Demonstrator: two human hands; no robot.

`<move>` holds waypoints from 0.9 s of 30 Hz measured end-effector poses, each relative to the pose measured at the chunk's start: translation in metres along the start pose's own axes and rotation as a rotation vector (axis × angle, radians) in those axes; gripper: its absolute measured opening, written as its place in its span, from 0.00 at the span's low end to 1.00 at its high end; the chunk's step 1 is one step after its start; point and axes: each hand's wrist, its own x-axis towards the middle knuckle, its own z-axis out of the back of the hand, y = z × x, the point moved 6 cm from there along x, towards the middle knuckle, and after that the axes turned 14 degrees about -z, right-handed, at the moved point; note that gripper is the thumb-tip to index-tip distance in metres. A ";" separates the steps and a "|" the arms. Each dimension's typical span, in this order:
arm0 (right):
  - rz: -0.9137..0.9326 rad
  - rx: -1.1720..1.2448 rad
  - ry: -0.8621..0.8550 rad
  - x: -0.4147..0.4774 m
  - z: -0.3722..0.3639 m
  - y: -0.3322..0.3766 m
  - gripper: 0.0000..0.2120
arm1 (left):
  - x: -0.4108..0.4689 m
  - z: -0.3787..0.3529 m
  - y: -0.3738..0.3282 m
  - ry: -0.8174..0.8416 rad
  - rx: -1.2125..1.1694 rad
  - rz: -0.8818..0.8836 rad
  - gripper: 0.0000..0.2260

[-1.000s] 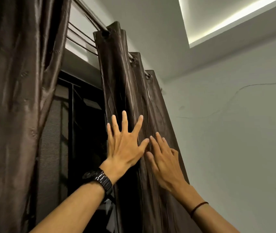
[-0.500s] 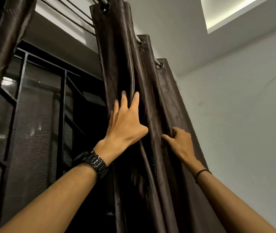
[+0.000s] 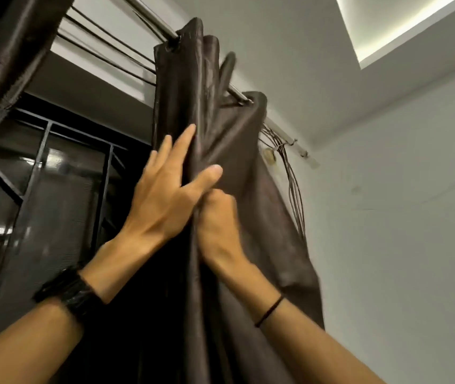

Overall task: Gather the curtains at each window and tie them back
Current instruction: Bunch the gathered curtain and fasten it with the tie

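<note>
a: where's the curtain (image 3: 234,139) now?

b: hanging from the rod (image 3: 143,6) at the right side of the window, close to the wall (image 3: 400,217). its leading pleats are packed tight together, and the last panel sags out slack toward the corner.

a: and a second ago?

b: it hung in even pleats, with both hands laid flat on it, fingers spread. since then the right hand (image 3: 218,223) has closed. its fingers are curled into a fold and clamped on the cloth, and it now touches the left hand (image 3: 165,195).

a: what's the left one doing?

b: fingers straight, thumb stretched across the front of the fold. it is pressing the pleats together, not grasping them.

a: anything else different?

b: a bundle of cables (image 3: 292,184) now shows just beside the curtain's outer edge, where cloth hung before. the dark window grille (image 3: 104,176) lies bare to the left of the hands, and a second curtain (image 3: 7,51) hangs at the far left. i can't tell whether that one is tied.

a: so what does it mean for the job?

b: i'd say the gathering on this side has turned from smoothing into an actual grab — a good sign. nothing is tied yet and no tie-back is in view. the hold is high, up near the rod, so the bunch probably has to be taken lower before it can be tied.
</note>
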 end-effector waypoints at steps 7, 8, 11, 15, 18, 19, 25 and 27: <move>0.117 0.078 0.184 -0.001 0.044 0.021 0.21 | 0.003 0.041 -0.004 -0.123 -0.017 0.026 0.40; 0.053 0.148 0.086 0.003 0.062 0.003 0.23 | 0.001 0.036 -0.005 -0.109 0.000 0.040 0.42; -0.202 0.140 -0.112 0.025 0.092 -0.062 0.21 | -0.003 0.021 -0.005 -0.053 0.031 0.066 0.45; -0.403 -0.262 -0.219 0.041 0.097 -0.109 0.41 | -0.006 0.003 -0.008 -0.012 0.060 0.079 0.48; -0.528 -0.216 -0.229 0.048 0.106 -0.131 0.45 | -0.010 -0.008 -0.010 0.011 0.053 0.093 0.49; -0.551 -0.130 -0.174 0.050 0.105 -0.138 0.41 | -0.011 -0.010 -0.010 0.015 0.045 0.096 0.48; -0.367 -0.050 0.138 0.053 0.069 -0.098 0.06 | -0.011 -0.015 -0.007 -0.014 -0.030 0.046 0.44; -0.230 -0.085 0.107 0.055 0.048 -0.053 0.05 | -0.011 -0.012 -0.003 -0.049 -0.099 0.010 0.41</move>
